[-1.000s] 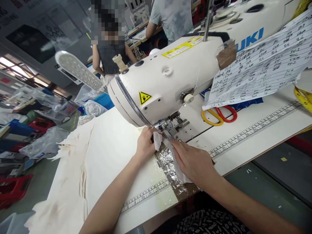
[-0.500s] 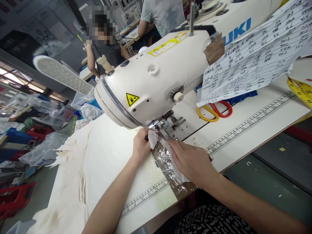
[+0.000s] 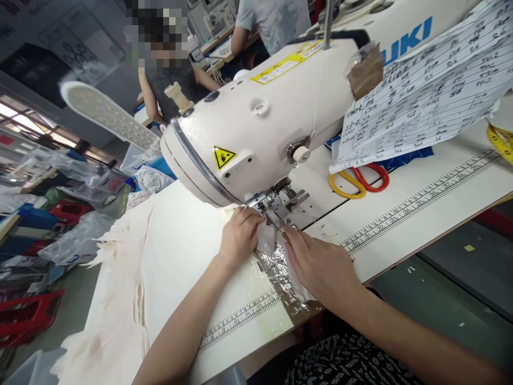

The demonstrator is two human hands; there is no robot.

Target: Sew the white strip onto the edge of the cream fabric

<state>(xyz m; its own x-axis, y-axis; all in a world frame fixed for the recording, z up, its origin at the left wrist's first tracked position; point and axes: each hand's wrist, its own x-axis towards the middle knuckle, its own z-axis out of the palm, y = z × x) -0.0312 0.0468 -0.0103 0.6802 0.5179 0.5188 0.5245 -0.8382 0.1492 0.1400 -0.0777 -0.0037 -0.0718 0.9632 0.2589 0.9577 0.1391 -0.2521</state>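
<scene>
At the front of a white sewing machine (image 3: 248, 133), both of my hands work close to the needle area. My left hand (image 3: 239, 235) is closed, its fingertips pinching the upper end of a small white piece of fabric (image 3: 265, 239) just below the presser foot (image 3: 262, 202). From the right, my right hand (image 3: 316, 262) lies over a white fabric strip (image 3: 295, 278), thumb and fingers pressed together. A slim metal piece (image 3: 274, 218) reaches its fingertips; whether it is held or belongs to the machine I cannot tell. The needle tip is hidden.
Scissors (image 3: 347, 184) with yellow and red handles lie right of the machine, under a handwritten sheet (image 3: 425, 91). A printed ruler (image 3: 420, 200) runs along the table edge, with a yellow tape measure (image 3: 500, 141) beyond. Cream fabric (image 3: 116, 278) covers the left side. People sit behind.
My left fingers have curled further over the white fabric near the presser foot. My right hand keeps its grip with little change. The whole view has shifted slightly.
</scene>
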